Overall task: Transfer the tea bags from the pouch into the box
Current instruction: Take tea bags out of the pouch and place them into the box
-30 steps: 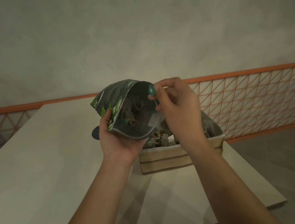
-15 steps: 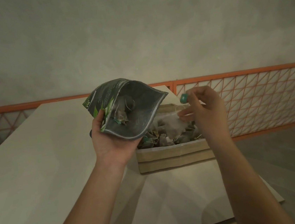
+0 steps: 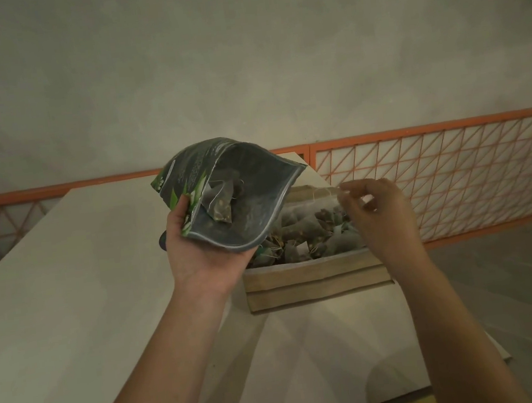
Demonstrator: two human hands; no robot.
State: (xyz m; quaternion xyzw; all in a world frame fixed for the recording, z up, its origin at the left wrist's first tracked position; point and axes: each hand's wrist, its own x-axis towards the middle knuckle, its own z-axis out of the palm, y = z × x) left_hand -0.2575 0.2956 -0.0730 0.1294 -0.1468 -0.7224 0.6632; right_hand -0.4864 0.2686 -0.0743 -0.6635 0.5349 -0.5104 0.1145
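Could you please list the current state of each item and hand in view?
pouch: open, tilted, tea bags still inside
box: open, on the table, holding many tea bags
tea bag: dangling over the box by its string
left hand: grips the pouch
right hand: pinches the string

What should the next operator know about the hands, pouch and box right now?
Left hand grips the open pouch, tilted with its mouth over the box.
Right hand is over the box, pinching a tea bag's string; the bag itself is blurred.
Done: many tea bags lie in the box.
Left: at least one tea bag remains in the pouch; drop the held one, then fetch the rest.
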